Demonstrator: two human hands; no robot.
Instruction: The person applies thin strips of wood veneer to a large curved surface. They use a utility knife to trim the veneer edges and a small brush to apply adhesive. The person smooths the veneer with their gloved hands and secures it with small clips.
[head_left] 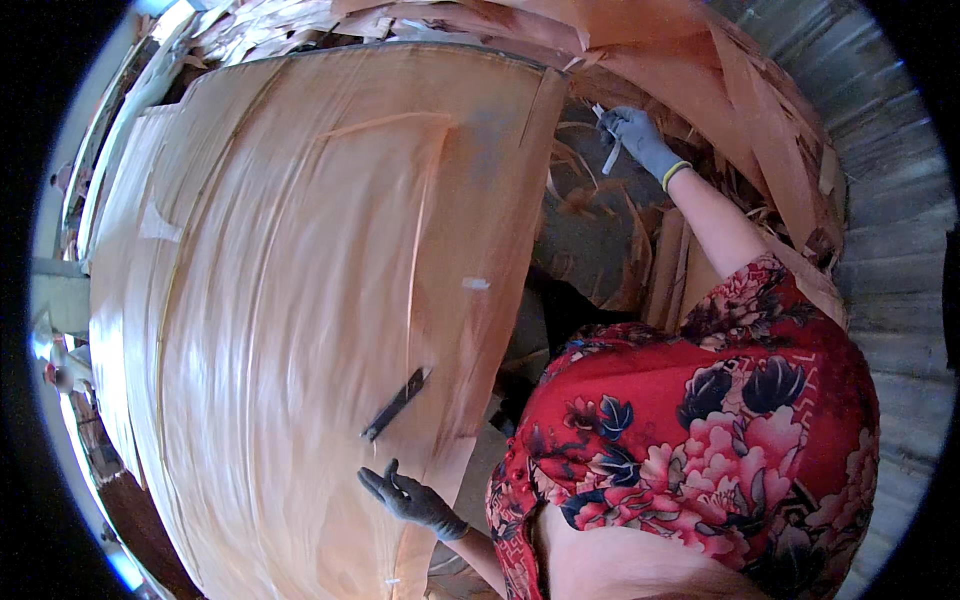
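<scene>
Wood veneer sheets (pixel 300 300) lie stacked in a broad, rippled layer on the left and middle. My left hand (pixel 415 502), in a grey glove, is over the near part of the top sheet, its fingers apart and nothing in them. Close by lies a dark, narrow, flat bar (pixel 395 405) whose kind I cannot make out. My right hand (pixel 640 138), gloved in grey with a yellow cuff edge, is stretched out past the stack's far right corner. Its fingers close on a thin white strip (pixel 611 157), which sticks out at both sides of the hand.
A long split (pixel 416 260) runs along the top sheet, near a small white patch (pixel 476 284). Veneer scraps (pixel 690 60) heap up beyond the stack and at right. Loose shavings litter the floor (pixel 590 235). Grey corrugated sheeting (pixel 890 230) stands at far right.
</scene>
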